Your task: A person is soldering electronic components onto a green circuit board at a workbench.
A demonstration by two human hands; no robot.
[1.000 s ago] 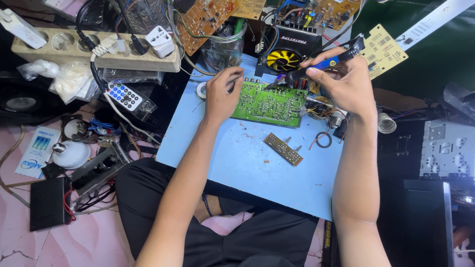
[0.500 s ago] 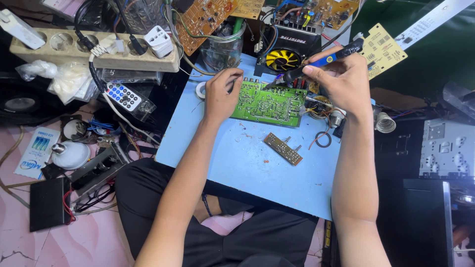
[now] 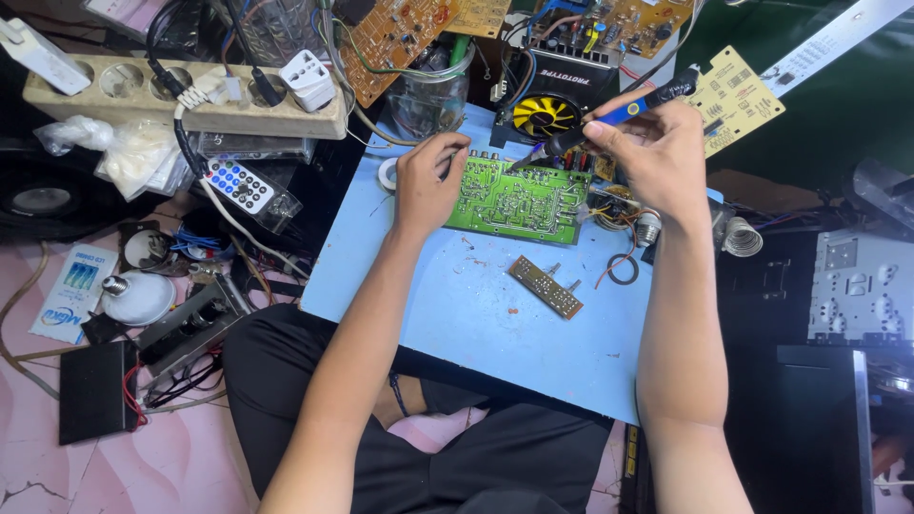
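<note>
Head view. Surroundings: beige power strip [image 3: 190,105] upper left; white remote control [image 3: 240,187] below it; light bulb [image 3: 138,297] and black box [image 3: 95,390] on the pink floor; glass jar [image 3: 430,90] and fan with yellow blades [image 3: 545,114] behind the blue bench [image 3: 476,314]; small brown strip board [image 3: 546,286] lying loose on the bench, apart from the main item. Green circuit board [image 3: 519,202]: flat, solder side up, at the bench's far edge. Left hand [image 3: 426,186] presses its left end, fingers curled. Right hand [image 3: 652,157] grips a blue-handled soldering iron [image 3: 609,119], tip at the board's upper edge
</note>
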